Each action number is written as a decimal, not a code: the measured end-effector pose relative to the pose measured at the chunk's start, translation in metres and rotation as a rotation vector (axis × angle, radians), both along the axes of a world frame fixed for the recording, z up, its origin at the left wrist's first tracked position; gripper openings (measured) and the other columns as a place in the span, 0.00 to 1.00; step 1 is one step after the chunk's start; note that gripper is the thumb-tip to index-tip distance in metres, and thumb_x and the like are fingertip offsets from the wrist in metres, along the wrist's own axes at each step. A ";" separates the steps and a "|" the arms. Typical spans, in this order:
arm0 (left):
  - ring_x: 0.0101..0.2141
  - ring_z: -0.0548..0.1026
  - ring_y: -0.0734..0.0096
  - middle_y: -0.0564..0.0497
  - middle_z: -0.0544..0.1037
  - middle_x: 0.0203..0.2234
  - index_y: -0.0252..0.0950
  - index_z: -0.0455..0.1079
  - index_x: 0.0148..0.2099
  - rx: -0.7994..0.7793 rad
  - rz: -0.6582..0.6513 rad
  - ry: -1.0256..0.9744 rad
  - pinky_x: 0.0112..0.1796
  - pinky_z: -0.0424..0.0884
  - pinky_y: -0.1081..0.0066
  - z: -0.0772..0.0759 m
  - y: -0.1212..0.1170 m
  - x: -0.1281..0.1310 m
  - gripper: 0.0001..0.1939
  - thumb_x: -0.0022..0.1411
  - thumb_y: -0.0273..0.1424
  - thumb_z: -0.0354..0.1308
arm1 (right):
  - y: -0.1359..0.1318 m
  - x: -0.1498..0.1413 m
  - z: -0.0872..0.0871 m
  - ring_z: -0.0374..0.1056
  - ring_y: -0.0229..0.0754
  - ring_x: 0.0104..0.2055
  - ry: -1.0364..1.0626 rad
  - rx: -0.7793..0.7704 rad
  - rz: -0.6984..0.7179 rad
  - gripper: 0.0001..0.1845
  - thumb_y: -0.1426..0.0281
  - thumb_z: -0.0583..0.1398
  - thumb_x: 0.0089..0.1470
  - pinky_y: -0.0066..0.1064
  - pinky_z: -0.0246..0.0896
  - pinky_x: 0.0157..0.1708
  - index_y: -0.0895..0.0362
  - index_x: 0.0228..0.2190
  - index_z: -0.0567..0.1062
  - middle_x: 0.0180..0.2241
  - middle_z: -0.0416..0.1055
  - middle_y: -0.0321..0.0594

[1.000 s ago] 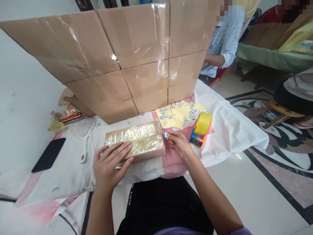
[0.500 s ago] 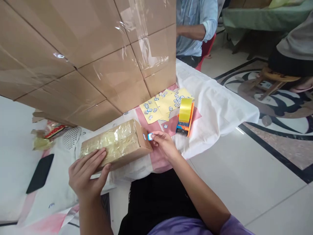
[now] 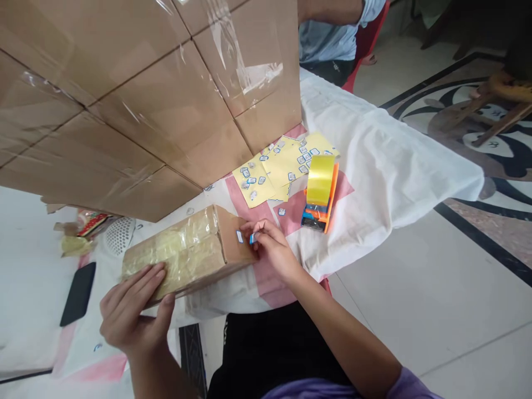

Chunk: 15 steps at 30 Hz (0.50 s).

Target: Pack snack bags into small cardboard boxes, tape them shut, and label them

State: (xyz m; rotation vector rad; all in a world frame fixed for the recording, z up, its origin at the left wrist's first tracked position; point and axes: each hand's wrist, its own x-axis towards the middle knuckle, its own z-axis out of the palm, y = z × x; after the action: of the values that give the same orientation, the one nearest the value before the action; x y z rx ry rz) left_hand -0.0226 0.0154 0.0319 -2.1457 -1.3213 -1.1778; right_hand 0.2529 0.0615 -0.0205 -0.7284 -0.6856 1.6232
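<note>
A taped cardboard box [image 3: 187, 238] lies lengthwise on the cloth in front of me. My left hand [image 3: 135, 307] grips its near left edge, fingers over the taped top and thumb towards the near side. Between the thumb and fingertips of my right hand [image 3: 272, 246] is a small blue-and-white sticker [image 3: 251, 239], close to the box's right end. That end face carries a small white label [image 3: 240, 236] with a blue border. Whether the pinched sticker touches the cardboard I cannot tell.
Stacked cardboard boxes [image 3: 166, 105] rise behind the box. Yellow sticker sheets [image 3: 270, 177] and a tape dispenser [image 3: 320, 191] with yellow tape lie to the right. A black phone-like slab [image 3: 78, 293] is at left. A person [image 3: 328, 41] sits beyond the stack.
My view has shifted. The box's right end is turned more towards me, and my right hand has brought the sticker in close to that face. My left hand stays on the box.
</note>
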 end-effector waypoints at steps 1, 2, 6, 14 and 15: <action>0.41 0.84 0.47 0.43 0.86 0.39 0.40 0.83 0.46 0.003 -0.007 -0.002 0.46 0.76 0.51 0.000 0.001 0.000 0.16 0.53 0.35 0.67 | -0.001 0.001 0.001 0.66 0.40 0.39 0.018 0.003 0.009 0.03 0.68 0.58 0.54 0.32 0.56 0.36 0.53 0.31 0.67 0.46 0.77 0.37; 0.40 0.84 0.47 0.43 0.86 0.39 0.41 0.83 0.46 0.002 -0.011 -0.003 0.45 0.76 0.51 -0.001 0.001 0.000 0.17 0.53 0.35 0.67 | -0.002 0.002 0.002 0.66 0.40 0.38 0.033 0.001 0.017 0.03 0.68 0.58 0.55 0.32 0.55 0.35 0.53 0.31 0.67 0.47 0.77 0.38; 0.41 0.84 0.45 0.43 0.86 0.40 0.42 0.83 0.49 0.003 -0.014 -0.016 0.45 0.75 0.49 -0.001 -0.001 -0.001 0.20 0.53 0.34 0.66 | -0.005 0.006 0.006 0.61 0.35 0.27 0.116 -0.049 0.067 0.04 0.70 0.58 0.54 0.32 0.52 0.30 0.54 0.30 0.66 0.47 0.77 0.38; 0.40 0.84 0.45 0.44 0.86 0.39 0.42 0.83 0.50 0.031 -0.073 -0.010 0.42 0.76 0.51 -0.002 0.003 -0.006 0.21 0.52 0.33 0.66 | 0.002 0.012 0.006 0.54 0.32 0.22 0.364 -0.159 0.170 0.05 0.69 0.59 0.54 0.31 0.44 0.27 0.54 0.33 0.66 0.42 0.76 0.40; 0.40 0.84 0.44 0.44 0.86 0.39 0.42 0.83 0.49 0.033 -0.074 -0.016 0.42 0.76 0.51 -0.004 0.002 -0.010 0.21 0.51 0.34 0.66 | 0.003 0.012 0.006 0.54 0.32 0.21 0.368 -0.161 0.162 0.06 0.69 0.60 0.53 0.31 0.43 0.26 0.54 0.33 0.66 0.40 0.76 0.39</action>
State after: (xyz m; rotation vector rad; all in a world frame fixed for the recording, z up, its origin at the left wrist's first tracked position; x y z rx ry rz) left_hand -0.0321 0.0174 0.0279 -2.1823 -1.2300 -1.2390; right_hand 0.2648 0.0645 -0.0146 -0.4768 -0.3571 1.9142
